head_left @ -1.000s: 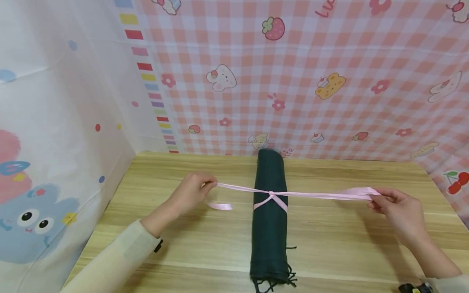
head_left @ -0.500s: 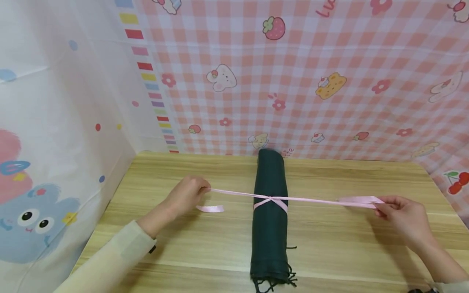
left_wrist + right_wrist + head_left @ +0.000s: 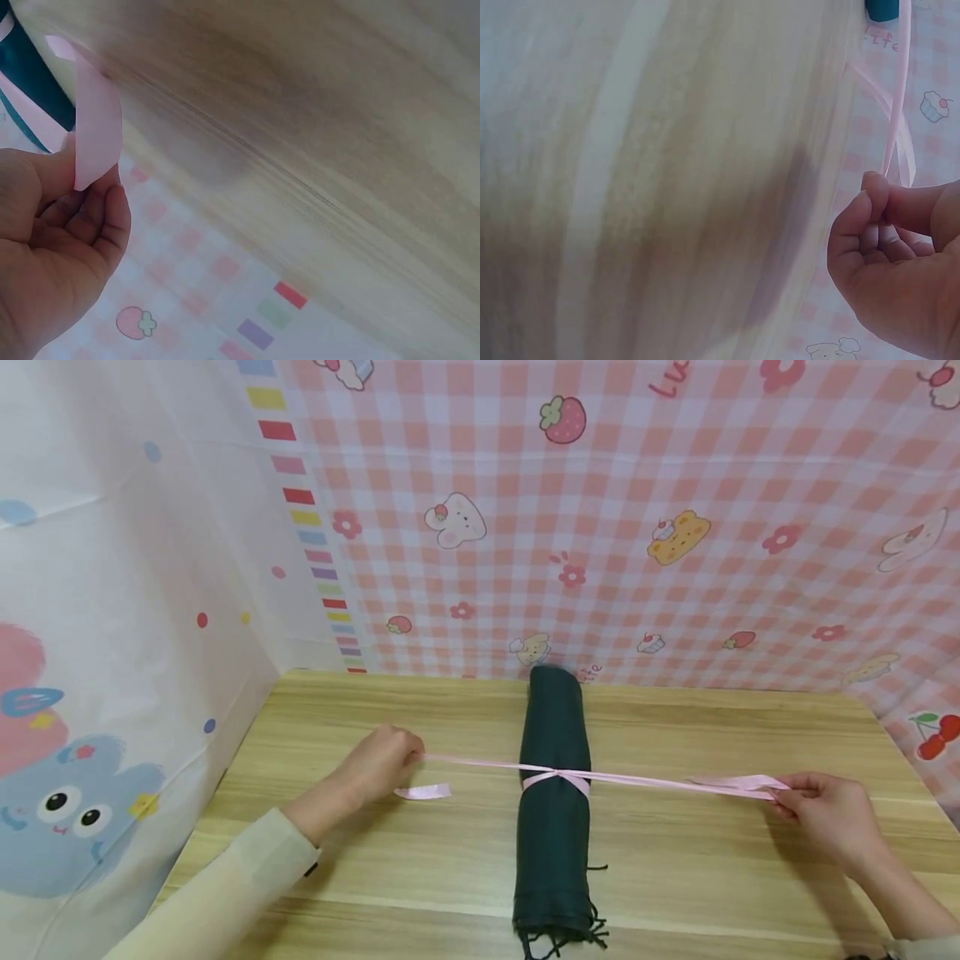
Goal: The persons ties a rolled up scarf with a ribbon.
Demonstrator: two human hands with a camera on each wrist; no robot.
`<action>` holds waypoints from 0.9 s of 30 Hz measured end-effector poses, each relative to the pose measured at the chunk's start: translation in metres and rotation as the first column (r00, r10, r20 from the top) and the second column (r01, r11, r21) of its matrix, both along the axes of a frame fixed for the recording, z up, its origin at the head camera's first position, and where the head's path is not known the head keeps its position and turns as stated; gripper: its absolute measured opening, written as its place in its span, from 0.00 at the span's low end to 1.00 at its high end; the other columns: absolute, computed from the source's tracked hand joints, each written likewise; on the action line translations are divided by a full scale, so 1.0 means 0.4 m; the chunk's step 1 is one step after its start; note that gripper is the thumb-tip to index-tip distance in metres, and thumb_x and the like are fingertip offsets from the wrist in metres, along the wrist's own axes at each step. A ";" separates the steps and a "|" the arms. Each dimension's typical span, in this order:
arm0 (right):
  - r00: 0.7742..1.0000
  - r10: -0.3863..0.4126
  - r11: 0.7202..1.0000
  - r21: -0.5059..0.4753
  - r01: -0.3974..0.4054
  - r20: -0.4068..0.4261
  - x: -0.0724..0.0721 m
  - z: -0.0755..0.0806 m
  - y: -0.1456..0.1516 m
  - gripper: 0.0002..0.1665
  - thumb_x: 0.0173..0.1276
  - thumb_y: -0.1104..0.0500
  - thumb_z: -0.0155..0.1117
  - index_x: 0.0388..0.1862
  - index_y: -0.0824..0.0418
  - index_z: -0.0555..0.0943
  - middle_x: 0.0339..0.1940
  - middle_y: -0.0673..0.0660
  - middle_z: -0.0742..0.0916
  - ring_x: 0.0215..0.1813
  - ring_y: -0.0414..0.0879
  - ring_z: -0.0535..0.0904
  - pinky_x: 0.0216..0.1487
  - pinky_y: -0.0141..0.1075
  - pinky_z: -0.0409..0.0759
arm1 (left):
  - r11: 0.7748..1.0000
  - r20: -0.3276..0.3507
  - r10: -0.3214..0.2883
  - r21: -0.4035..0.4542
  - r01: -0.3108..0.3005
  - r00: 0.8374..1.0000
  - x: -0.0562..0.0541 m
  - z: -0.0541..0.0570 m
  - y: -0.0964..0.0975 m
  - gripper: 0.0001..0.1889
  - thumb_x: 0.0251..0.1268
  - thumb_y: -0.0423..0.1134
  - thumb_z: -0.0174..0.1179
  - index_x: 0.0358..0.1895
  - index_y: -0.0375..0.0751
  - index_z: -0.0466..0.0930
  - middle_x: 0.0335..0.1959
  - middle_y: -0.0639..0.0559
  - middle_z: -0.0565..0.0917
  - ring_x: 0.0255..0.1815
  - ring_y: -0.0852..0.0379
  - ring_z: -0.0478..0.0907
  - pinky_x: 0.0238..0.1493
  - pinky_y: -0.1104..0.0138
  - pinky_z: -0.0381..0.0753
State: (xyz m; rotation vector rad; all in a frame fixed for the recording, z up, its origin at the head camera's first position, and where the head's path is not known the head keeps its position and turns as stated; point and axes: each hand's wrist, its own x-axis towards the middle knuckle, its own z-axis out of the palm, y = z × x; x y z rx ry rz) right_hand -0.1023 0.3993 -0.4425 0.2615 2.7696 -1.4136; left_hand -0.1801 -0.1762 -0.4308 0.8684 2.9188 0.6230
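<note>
A dark green rolled cloth [image 3: 553,843] with a fringed near end lies lengthwise on the table. Pink ribbon [image 3: 637,779] goes around its middle and crosses in a knot on top. To the left of the roll, my left hand [image 3: 378,768] pinches one ribbon end; its loose tail curls down below the fingers. My right hand [image 3: 828,810] pinches the other end on the right, where the ribbon doubles back in a small fold. Both stretches run taut and nearly straight between the hands. In the left wrist view the ribbon tail [image 3: 99,127] hangs over the curled fingers.
The wood-grain table [image 3: 435,877] reaches back to a pink checked cloth [image 3: 510,468] hanging behind it. A white printed cloth [image 3: 112,593] hangs along the left side. The roll's far end comes close to the back cloth.
Both hands have lowered and come nearer, the left also drawing outward. The ribbon is pulled tighter, and its knot has sunk down against the roll.
</note>
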 end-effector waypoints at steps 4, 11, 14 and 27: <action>1.000 0.005 1.000 0.026 -0.005 0.003 0.000 -0.005 0.003 0.16 0.76 0.73 0.58 0.50 0.91 0.76 0.29 0.57 0.90 0.28 0.35 0.84 0.29 0.29 0.85 | 1.000 0.011 -0.004 -0.029 0.004 1.000 0.000 -0.002 0.002 0.12 0.67 0.24 0.68 0.24 0.39 0.83 0.20 0.57 0.75 0.25 0.60 0.68 0.29 0.67 0.71; 0.999 0.000 1.000 0.006 -0.001 0.034 0.001 -0.012 0.007 0.17 0.78 0.71 0.58 0.51 0.90 0.76 0.30 0.56 0.90 0.29 0.35 0.85 0.30 0.29 0.85 | 1.000 0.084 0.002 0.011 -0.003 0.996 0.000 -0.005 0.006 0.14 0.69 0.24 0.66 0.24 0.40 0.81 0.18 0.58 0.70 0.23 0.61 0.64 0.28 0.68 0.69; 1.000 -0.005 0.998 0.066 0.003 0.023 0.009 -0.015 0.007 0.18 0.79 0.67 0.60 0.51 0.88 0.78 0.29 0.56 0.90 0.28 0.34 0.85 0.28 0.30 0.84 | 0.997 0.117 0.000 0.081 -0.009 0.993 0.002 -0.007 0.004 0.14 0.71 0.25 0.64 0.24 0.40 0.81 0.17 0.58 0.69 0.21 0.63 0.64 0.27 0.68 0.69; 0.999 -0.030 0.984 0.175 0.037 -0.044 0.020 0.004 0.036 0.27 0.82 0.57 0.56 0.60 0.83 0.76 0.32 0.59 0.92 0.27 0.36 0.86 0.27 0.32 0.84 | 0.980 0.004 0.143 0.137 -0.143 0.990 0.013 0.010 -0.024 0.10 0.72 0.29 0.65 0.52 0.31 0.87 0.47 0.41 0.89 0.37 0.53 0.84 0.39 0.59 0.85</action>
